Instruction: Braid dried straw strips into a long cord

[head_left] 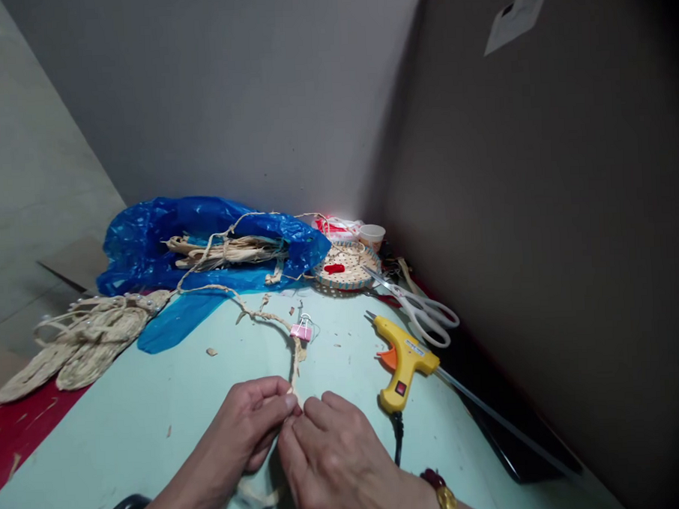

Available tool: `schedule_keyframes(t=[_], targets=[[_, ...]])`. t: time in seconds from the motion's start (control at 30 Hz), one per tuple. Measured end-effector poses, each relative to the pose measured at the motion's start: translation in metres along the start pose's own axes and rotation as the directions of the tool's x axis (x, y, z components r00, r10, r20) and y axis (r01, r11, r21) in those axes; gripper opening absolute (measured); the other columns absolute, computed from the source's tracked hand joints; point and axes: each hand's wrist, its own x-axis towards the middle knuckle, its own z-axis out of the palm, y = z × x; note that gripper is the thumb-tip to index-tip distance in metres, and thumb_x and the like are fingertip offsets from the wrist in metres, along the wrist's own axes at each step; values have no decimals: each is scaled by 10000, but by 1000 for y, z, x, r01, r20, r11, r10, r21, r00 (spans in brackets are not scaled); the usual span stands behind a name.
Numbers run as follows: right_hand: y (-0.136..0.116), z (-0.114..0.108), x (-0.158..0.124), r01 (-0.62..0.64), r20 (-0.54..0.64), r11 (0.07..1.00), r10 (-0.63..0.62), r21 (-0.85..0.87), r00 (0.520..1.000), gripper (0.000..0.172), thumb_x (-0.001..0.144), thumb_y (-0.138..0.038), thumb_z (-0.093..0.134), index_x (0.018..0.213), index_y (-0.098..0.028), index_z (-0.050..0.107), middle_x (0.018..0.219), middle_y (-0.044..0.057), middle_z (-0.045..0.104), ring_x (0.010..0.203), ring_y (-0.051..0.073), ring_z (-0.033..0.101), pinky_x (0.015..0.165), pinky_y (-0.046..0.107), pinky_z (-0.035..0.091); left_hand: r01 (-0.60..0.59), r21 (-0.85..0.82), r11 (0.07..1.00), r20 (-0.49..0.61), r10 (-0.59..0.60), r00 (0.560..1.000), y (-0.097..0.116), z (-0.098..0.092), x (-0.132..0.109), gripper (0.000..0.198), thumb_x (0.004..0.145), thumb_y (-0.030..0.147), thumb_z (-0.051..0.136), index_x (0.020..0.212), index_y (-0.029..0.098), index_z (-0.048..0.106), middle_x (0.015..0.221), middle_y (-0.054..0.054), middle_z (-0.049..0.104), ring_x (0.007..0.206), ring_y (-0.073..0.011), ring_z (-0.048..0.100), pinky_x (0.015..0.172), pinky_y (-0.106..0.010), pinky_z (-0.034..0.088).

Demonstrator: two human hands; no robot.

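Observation:
A twisted straw cord [295, 361] runs down the pale green tabletop into my hands at the bottom centre. My left hand [260, 419] pinches it, thumb against fingers. Pressed up beside it, my right hand [331, 454] is closed on the cord too, its fingertips hidden behind the knuckles. A pink binder clip [301, 330] grips the cord farther up. From the clip the cord curves back to the left and over a blue plastic bag [142, 244]. Below my left hand shows a pale, blurred loop of strand [260, 499].
A yellow glue gun [403, 357] and white-handled scissors [424, 311] lie at right, near a black flat object [505, 435]. Woven sandals [96, 340] sit at left. Behind are straw strands [232, 250], a woven basket [348, 265] and a paper cup [372, 236].

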Motion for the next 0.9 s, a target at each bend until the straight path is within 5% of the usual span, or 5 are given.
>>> schedule_keyframes(t=[0.2, 0.4, 0.57, 0.8, 0.9], targets=[[16, -19, 8, -638, 259, 636, 590, 435, 765, 165, 871, -332, 560, 903, -181, 619, 845, 47, 645, 819, 200, 568, 723, 310, 397, 19, -62, 998, 3, -18, 1000, 2, -2, 0, 298, 748, 427, 687, 681, 176, 539, 448, 147, 207, 423, -37, 53, 390, -194, 30], [31, -10, 12, -756, 697, 54, 346, 653, 628, 208, 929, -258, 417, 874, -167, 595, 634, -28, 532, 527, 96, 499, 527, 211, 370, 19, 57, 998, 48, -22, 999, 2, -2, 2, 275, 773, 428, 621, 690, 171, 569, 410, 138, 268, 384, -41, 78, 372, -206, 49], [33, -10, 15, -754, 622, 219, 449, 620, 642, 249, 857, -173, 466, 655, -143, 608, 617, -15, 527, 610, 97, 443, 558, 211, 310, -49, 303, 952, 5, 49, 999, 2, -1, 0, 279, 790, 423, 549, 647, 184, 557, 421, 122, 256, 399, -73, 174, 402, -224, 114], [30, -6, 15, -773, 652, 34, 515, 633, 556, 231, 798, -196, 496, 631, -122, 636, 557, -16, 515, 538, 87, 377, 504, 216, 272, -128, 516, 847, 28, 133, 991, 7, -6, -4, 301, 820, 407, 459, 640, 180, 538, 607, 38, 425, 628, -153, 393, 579, -258, 306], [26, -6, 14, -778, 570, 200, 577, 596, 585, 223, 796, -199, 496, 620, -138, 619, 539, -30, 479, 540, 88, 367, 501, 217, 259, -135, 586, 799, 10, 160, 987, 11, -8, -8, 327, 865, 423, 410, 674, 193, 544, 650, 25, 476, 678, -171, 443, 636, -272, 346]])
